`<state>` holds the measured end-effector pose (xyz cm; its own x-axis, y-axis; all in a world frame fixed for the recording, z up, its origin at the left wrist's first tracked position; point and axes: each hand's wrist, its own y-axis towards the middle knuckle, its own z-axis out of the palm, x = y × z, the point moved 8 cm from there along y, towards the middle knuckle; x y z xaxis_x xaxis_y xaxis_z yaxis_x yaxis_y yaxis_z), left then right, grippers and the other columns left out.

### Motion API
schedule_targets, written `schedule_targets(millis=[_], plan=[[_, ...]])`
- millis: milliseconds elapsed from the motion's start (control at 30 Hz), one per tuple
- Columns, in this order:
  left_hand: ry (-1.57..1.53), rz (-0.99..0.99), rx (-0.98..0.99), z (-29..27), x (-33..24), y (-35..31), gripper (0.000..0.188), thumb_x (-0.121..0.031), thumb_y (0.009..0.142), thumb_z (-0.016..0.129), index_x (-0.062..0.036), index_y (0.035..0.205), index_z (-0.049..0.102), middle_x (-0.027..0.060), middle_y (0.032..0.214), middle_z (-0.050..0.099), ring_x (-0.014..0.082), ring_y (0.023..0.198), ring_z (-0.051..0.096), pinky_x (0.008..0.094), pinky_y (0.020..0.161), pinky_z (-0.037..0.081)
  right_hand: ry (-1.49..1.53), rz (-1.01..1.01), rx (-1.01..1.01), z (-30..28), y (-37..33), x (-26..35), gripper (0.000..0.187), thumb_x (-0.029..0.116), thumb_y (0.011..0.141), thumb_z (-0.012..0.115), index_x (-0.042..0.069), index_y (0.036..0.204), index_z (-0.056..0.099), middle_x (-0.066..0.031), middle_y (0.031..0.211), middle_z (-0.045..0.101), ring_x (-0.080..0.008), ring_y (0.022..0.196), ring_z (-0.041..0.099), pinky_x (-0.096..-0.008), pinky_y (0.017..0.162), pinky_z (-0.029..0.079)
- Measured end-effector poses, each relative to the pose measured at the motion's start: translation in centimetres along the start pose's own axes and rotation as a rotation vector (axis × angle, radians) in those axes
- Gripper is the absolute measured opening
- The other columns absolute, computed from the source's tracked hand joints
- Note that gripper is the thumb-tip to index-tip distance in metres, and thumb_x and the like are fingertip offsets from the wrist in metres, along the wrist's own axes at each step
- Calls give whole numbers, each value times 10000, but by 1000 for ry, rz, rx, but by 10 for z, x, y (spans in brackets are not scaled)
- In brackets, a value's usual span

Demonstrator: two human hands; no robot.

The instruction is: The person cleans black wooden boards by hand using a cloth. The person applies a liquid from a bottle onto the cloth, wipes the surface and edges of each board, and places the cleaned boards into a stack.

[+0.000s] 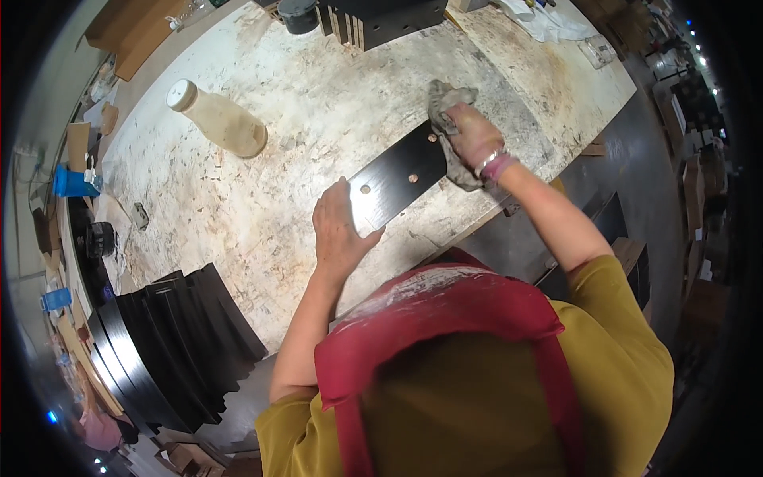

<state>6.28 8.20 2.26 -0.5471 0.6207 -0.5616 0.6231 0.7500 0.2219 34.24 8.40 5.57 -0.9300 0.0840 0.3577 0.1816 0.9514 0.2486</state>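
Observation:
A black rectangular board with several round holes lies slanted on the stained white worktable. At its near left end my left hand grips the edge, fingers on the far side and thumb on the near side. My right hand is closed on a dirty grey rag at the board's far right end. Part of the rag hangs below that hand and covers the board's end corner. The underside of the board is hidden.
A cloudy plastic bottle with a white cap lies toward the far left. Many black boards are stacked at the near left. More black panels and a dark round container stand at the far edge. A clear jar sits far right.

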Motion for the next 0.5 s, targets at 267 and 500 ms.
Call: schedule_targets(millis=[267, 500], plan=[[-2, -22, -4, 0, 5, 4, 1075, -247, 581, 835, -6, 1439, 234, 232, 1323, 432, 393, 1244, 396, 472, 1056, 295, 357, 61, 138, 52, 16, 84, 284, 171, 828, 569, 67, 1086, 627, -171, 1102, 631, -268, 1027, 609, -349, 845, 519], [45, 23, 106, -5, -21, 19, 1014, -295, 597, 843, -49, 1419, 303, 232, 1403, 339, 415, 1287, 338, 491, 1066, 275, 28, 150, 84, -2, 16, -91, 334, 173, 830, 608, 62, 1144, 618, -160, 1190, 591, -340, 1071, 580, -380, 910, 467]])
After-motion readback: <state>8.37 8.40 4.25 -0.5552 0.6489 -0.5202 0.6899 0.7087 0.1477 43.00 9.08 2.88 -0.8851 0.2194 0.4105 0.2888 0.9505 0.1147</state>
